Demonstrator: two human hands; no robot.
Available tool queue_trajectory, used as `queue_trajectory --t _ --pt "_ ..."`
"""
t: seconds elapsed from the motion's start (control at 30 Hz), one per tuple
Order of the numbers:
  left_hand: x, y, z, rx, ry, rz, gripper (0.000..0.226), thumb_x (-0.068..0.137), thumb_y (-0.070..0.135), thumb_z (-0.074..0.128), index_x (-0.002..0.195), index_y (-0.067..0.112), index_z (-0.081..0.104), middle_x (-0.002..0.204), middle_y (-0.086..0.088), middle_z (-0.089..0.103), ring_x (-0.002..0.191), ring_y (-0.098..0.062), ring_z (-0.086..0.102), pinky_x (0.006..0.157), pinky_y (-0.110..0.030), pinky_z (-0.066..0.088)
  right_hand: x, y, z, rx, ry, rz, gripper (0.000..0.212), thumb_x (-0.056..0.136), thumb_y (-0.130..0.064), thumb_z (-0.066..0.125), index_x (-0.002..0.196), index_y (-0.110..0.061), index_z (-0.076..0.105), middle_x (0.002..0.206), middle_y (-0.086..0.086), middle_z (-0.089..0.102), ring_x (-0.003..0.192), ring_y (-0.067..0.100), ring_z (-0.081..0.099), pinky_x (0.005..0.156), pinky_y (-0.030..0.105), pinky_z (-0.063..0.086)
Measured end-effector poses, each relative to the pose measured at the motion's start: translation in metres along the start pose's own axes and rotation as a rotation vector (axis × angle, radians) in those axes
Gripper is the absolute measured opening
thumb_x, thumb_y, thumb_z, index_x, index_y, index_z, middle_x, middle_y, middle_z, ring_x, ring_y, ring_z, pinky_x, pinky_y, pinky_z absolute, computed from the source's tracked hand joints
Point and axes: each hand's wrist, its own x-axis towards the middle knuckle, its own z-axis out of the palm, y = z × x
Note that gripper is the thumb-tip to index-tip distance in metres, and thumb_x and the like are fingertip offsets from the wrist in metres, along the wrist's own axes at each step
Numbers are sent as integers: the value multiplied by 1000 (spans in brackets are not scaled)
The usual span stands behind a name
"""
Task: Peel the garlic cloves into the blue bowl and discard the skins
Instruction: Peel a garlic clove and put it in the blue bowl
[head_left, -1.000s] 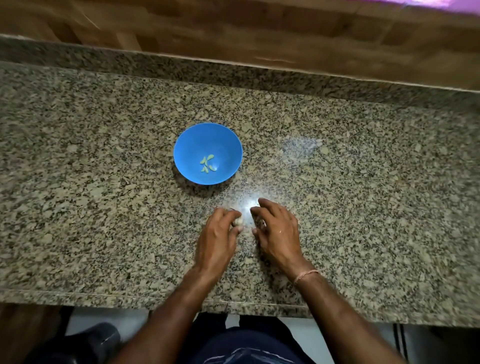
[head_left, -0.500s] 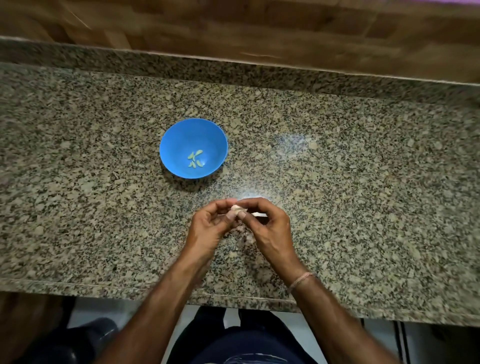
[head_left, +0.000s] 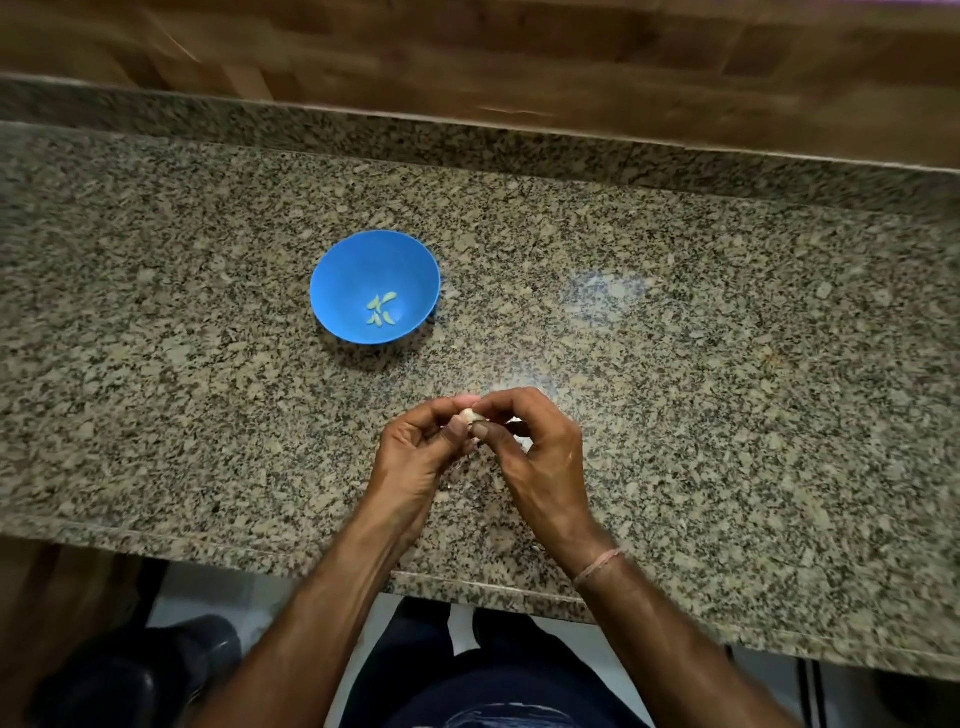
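While raised just above the granite counter (head_left: 727, 415), the left hand (head_left: 415, 457) and right hand (head_left: 540, 452) meet fingertip to fingertip — both pinching one garlic clove (head_left: 469, 415); farther back, the blue bowl (head_left: 353, 270) holds peeled cloves (head_left: 381, 310).

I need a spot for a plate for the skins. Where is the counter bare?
Bare: the counter right of the blue bowl out to its right end, and the stretch left of the bowl. Crowded: the near middle, where the left hand and right hand pinch a garlic clove.
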Motion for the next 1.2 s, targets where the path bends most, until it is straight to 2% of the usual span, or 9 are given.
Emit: queue_trajectory --t 0.1,0.23,0.4,0.53,0.67,0.8,1.0,1.1,1.2 --pt "-4 -1 3 6 3 -1 28 72 26 83 99 18 82 107 -10 76 95 -14 70 80 -23 59 -1 -3 -3 6 3 -15 9 91 -10 79 98 -12 74 99 -5 70 95 12 69 80 25 58" --pt "-7 -1 7 37 16 8 27 73 26 83 98 19 81 106 -11 76 95 -17 68 81 -23 59 -4 0 -1 -32 45 -14 9 90 -9 79 93 -13 72 93 -5 69 89 13 68 75 30 58" --pt "-10 1 7 53 4 -3 26 77 23 80 102 17 81 110 -9 76 98 -15 70 78 -23 58 -7 0 0 -51 57 -27 9 90 -7 79 93 -11 72 93 -4 69 89 11 67 75 18 52" --pt "-12 0 7 75 21 -6 25 76 24 82 100 17 81 111 -15 76 107 -25 69 92 -34 57 -8 2 0 -25 44 35 9 90 -8 80 92 -11 71 92 -4 72 88 11 69 73 23 57" --pt "-14 -2 7 78 50 -23 24 74 26 82 97 19 82 97 -11 78 103 -22 71 87 -31 57 -8 1 -1 63 16 145 8 90 -8 80 91 -12 73 87 -8 74 84 10 71 74 25 60" --pt "-16 -6 4 73 93 -38 32 72 24 84 101 12 79 108 -18 77 113 -29 72 93 -34 56 -9 3 2 93 -14 195 11 88 -8 82 90 -14 72 87 -5 74 84 13 72 76 30 63" --pt "-16 -4 3 98 88 -46 29 78 11 77 106 4 74 105 -10 80 101 -15 76 78 -20 57 -11 10 4 101 -55 261 13 88 -12 82 92 -17 71 88 -1 73 86 18 70 79 36 63" --pt "-15 -8 2 81 102 -45 29 78 13 78 106 4 74 109 -13 79 110 -20 74 87 -24 58 -10 11 5 86 -48 276 14 87 -13 83 90 -17 70 86 -2 71 84 16 68 76 30 61" --pt "-12 -13 0 74 120 -53 30 79 12 77 107 3 74 113 -15 77 115 -23 72 90 -25 59 -10 14 8 75 -39 277 14 88 -13 83 90 -15 70 85 -8 71 80 4 66 72 22 58"
